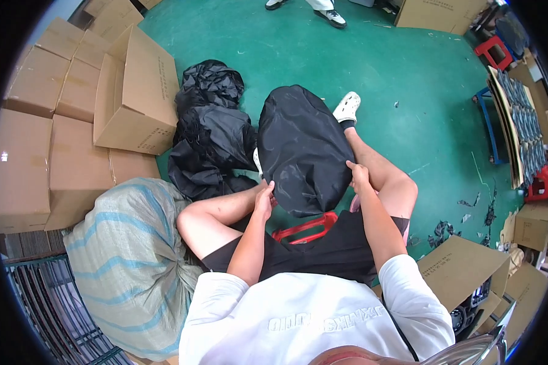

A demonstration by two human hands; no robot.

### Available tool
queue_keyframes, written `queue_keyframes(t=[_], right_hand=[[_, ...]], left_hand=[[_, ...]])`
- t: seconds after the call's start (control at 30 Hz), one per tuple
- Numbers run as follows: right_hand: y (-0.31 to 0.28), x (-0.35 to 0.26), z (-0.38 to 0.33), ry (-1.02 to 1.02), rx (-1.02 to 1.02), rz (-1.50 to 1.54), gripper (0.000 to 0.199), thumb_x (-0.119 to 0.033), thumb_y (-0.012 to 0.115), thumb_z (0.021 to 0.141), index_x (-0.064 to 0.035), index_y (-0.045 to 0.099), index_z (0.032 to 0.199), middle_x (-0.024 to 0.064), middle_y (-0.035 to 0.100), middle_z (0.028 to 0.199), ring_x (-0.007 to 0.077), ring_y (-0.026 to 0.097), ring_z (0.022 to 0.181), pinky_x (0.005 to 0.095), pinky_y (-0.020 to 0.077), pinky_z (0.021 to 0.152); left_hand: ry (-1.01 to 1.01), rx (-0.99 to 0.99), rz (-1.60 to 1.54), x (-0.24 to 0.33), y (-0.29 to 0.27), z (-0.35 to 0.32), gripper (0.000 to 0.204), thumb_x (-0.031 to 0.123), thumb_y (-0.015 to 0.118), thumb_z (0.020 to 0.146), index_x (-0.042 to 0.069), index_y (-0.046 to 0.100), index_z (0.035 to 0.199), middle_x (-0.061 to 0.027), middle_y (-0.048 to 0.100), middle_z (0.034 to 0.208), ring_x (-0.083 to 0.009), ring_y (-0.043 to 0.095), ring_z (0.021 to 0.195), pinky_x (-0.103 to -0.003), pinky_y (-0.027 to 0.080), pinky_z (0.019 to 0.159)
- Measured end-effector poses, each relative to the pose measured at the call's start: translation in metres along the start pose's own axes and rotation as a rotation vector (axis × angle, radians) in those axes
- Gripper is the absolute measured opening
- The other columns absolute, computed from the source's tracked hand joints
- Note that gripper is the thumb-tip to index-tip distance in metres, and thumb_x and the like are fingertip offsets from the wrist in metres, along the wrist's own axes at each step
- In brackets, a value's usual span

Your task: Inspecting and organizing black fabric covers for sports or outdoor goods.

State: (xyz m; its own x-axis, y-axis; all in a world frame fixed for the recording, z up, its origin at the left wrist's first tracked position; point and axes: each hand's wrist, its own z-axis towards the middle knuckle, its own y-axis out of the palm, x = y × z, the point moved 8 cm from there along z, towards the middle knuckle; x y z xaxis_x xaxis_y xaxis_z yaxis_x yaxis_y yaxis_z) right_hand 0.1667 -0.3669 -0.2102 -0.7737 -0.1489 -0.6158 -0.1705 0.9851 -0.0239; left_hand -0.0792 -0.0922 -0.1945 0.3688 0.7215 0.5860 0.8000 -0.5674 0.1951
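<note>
A large oval black fabric cover [304, 146], smooth and slightly wrinkled, is spread between my knees, its long side pointing away from me. My left hand [265, 198] grips its near left edge, thumb on top. On the near right edge, my right hand [359, 176] pinches the fabric, with the other fingers partly hidden beneath. Whatever lies under or inside the cover is hidden. Just left of it, more crumpled black fabric [216, 131] lies heaped on the floor.
Stacked cardboard boxes [27, 161] and an open box [141, 91] stand on the left, beside a striped woven sack [128, 261]. A red plastic stool [304, 230] shows between my legs. At right are an open carton [460, 267] and a blue-framed cart [490, 121]. Another person's shoes [330, 18] stand ahead.
</note>
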Motion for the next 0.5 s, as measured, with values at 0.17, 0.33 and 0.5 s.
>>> queue_keyframes(t=[0.17, 0.33, 0.5], right_hand=[[0.013, 0.001, -0.059, 0.197, -0.144, -0.045, 0.059, -0.029, 0.066, 0.08, 0.0035, 0.051, 0.127, 0.0218, 0.057, 0.125, 0.0339, 0.048, 0.125, 0.0486, 0.0337, 0.106], [0.006, 0.029, -0.068, 0.357, -0.366, -0.328, 0.044, -0.018, 0.067, 0.078, 0.003, 0.051, 0.113, 0.0168, 0.061, 0.098, 0.0309, 0.059, 0.097, 0.0462, 0.045, 0.084], [-0.015, 0.062, -0.043, 0.375, -0.354, -0.607, 0.017, -0.018, 0.065, 0.083, -0.0028, 0.058, 0.081, 0.0093, 0.058, 0.067, 0.0183, 0.058, 0.056, 0.0378, 0.0405, 0.05]], left_hand=[[-0.104, -0.027, -0.029, -0.029, 0.012, -0.043, 0.027, 0.036, 0.075, 0.081, 0.016, 0.061, 0.092, 0.0032, 0.06, 0.078, -0.012, 0.051, 0.063, -0.027, 0.04, 0.061], [-0.162, -0.242, 0.022, -0.058, 0.041, -0.074, 0.009, 0.01, 0.067, 0.079, 0.006, 0.06, 0.079, -0.0057, 0.065, 0.084, -0.0177, 0.062, 0.076, -0.034, 0.049, 0.071], [-0.445, -0.226, 0.003, -0.094, 0.042, -0.065, 0.004, 0.003, 0.059, 0.072, 0.006, 0.058, 0.075, -0.0099, 0.065, 0.079, -0.0207, 0.062, 0.07, -0.034, 0.047, 0.066]])
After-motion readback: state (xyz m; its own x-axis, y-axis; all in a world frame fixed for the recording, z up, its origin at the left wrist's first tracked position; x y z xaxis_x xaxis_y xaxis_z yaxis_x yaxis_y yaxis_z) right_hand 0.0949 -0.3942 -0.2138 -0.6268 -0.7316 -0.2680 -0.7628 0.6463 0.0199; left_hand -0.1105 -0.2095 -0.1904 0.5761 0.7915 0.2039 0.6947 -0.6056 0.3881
